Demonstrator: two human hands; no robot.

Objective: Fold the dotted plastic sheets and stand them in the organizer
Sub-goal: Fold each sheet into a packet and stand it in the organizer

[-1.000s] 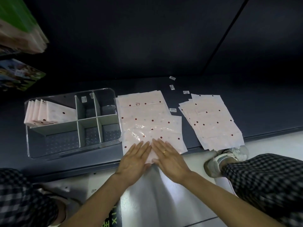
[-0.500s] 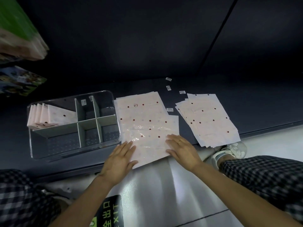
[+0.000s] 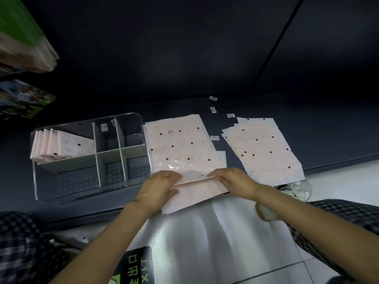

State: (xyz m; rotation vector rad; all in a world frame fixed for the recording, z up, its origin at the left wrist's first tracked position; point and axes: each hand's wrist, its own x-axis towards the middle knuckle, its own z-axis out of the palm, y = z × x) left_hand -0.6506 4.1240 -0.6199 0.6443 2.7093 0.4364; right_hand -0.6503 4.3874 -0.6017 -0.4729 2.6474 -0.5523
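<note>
A pale pink dotted plastic sheet lies on top of a stack on the dark shelf, its near edge turned up and over towards the far side. My left hand grips the left end of that raised edge, and my right hand grips the right end. A second stack of dotted sheets lies to the right. The clear organizer sits to the left, with several folded sheets standing in its back left compartment.
Small white labels lie scattered on the shelf behind the stacks. The shelf's front edge runs just under my hands, with light floor tiles below. Checked trouser legs and a white shoe are at the right. Packaged goods hang at the upper left.
Both hands went from pressing flat on the sheet's near part to gripping its near edge at both ends and lifting it over towards the far side.
</note>
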